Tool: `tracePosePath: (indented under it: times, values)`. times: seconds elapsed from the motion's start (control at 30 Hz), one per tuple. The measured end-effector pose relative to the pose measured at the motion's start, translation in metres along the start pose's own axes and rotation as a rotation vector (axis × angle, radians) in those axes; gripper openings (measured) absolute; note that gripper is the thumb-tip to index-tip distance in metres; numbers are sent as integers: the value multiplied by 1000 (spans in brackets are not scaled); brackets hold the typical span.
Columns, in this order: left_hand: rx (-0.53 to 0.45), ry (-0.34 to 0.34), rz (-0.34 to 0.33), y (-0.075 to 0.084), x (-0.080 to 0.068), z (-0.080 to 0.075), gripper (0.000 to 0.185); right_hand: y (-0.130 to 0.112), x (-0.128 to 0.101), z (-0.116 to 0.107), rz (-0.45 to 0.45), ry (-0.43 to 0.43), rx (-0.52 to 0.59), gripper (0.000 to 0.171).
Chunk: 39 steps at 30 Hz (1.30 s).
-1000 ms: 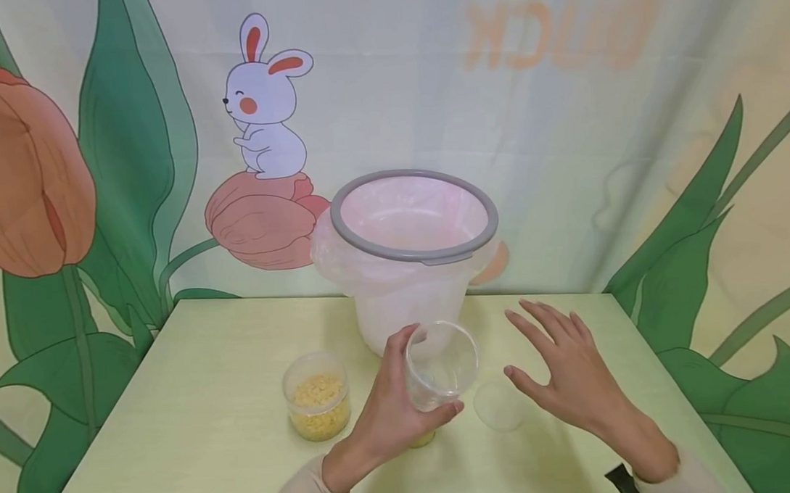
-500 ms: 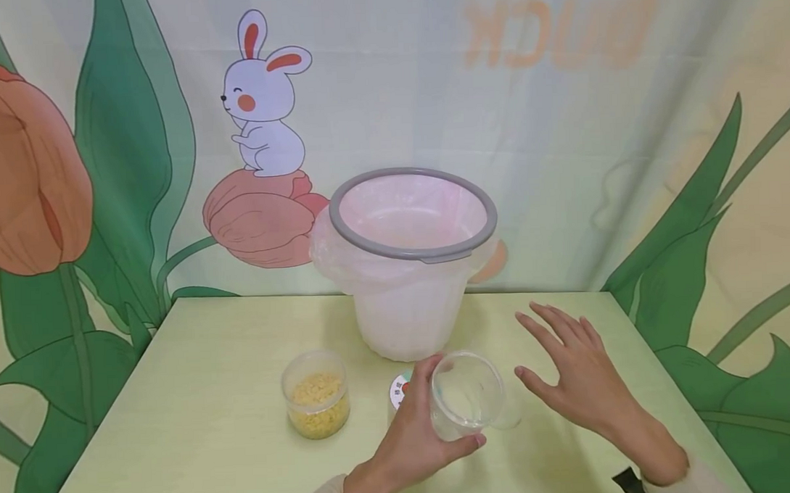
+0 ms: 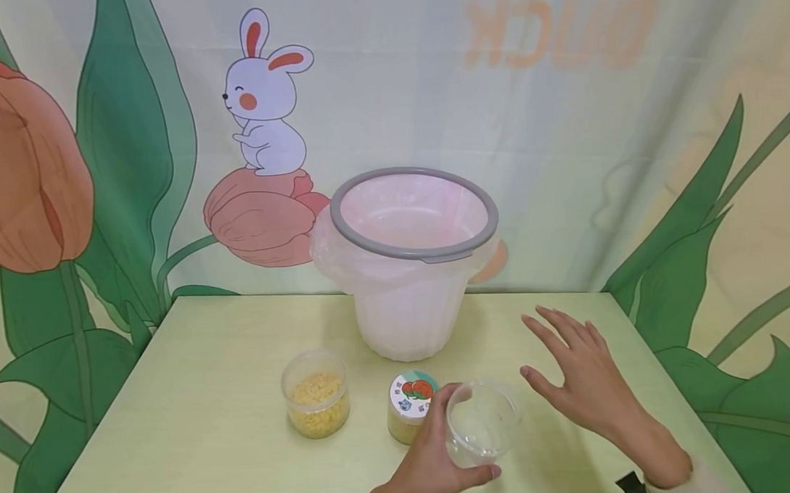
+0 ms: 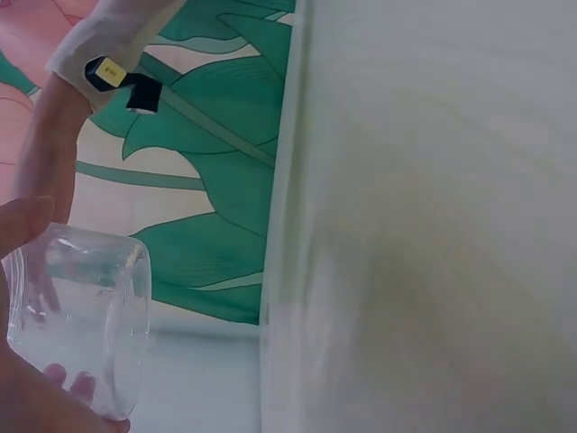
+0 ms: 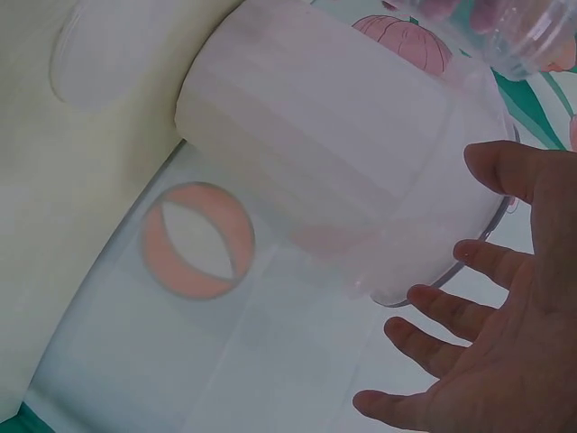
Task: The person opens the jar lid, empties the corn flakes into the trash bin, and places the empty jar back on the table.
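Observation:
My left hand (image 3: 435, 452) holds a clear plastic jar (image 3: 482, 425), thumb on the near side and fingers on the far side. The jar's open mouth tilts up toward the head camera, and nothing shows inside it. In the left wrist view the same jar (image 4: 81, 307) sits between thumb and fingers. Spread in the air to its right, my right hand (image 3: 586, 388) touches nothing; its fingers (image 5: 428, 307) are loosely extended in the right wrist view. Just left of the held jar stands a labelled jar (image 3: 413, 398) with pale yellow contents, partly covered by my left hand.
A jar of yellow crumbs (image 3: 318, 405) stands open at left. Behind the jars is a white bin (image 3: 404, 311) with a grey rim and plastic liner. A translucent disc (image 5: 108, 50) lies on the table (image 3: 179, 428). A printed curtain (image 3: 562, 161) hangs behind.
My left hand has carried the clear jar down and to the right, uncovering the labelled jar. My right hand has drifted slightly right and stays spread.

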<state>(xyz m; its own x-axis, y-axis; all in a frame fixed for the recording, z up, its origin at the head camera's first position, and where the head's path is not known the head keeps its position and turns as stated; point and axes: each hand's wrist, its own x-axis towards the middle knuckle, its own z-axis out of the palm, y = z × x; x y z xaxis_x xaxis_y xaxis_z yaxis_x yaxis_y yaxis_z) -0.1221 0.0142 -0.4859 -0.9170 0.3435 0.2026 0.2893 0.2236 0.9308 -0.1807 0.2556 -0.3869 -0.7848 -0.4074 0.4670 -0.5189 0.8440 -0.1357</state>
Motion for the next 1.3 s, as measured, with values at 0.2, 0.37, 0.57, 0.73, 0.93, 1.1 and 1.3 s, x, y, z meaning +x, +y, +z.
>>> tracePosePath:
  times: [0.2,0.37,0.57,0.73,0.93,1.1,1.3]
  values:
    - [-31,0,-58,-10,-1,10,96,0,-1,0,0,1,4,68]
    - [-3,23,-68,-15,0,17,99,1,-2,0,7,-6,4,69]
    - [-44,39,-140,-21,2,22,100,3,-4,1,15,-14,8,69]
    - [-65,53,-185,-26,5,27,100,4,-5,2,24,-17,13,69]
    - [-18,73,-209,-32,10,32,102,4,-9,4,39,-19,18,68]
    - [-6,86,-189,-36,14,34,104,7,-13,6,51,-29,23,67]
    - [-22,91,-207,-39,18,39,104,10,-19,9,61,-43,24,66]
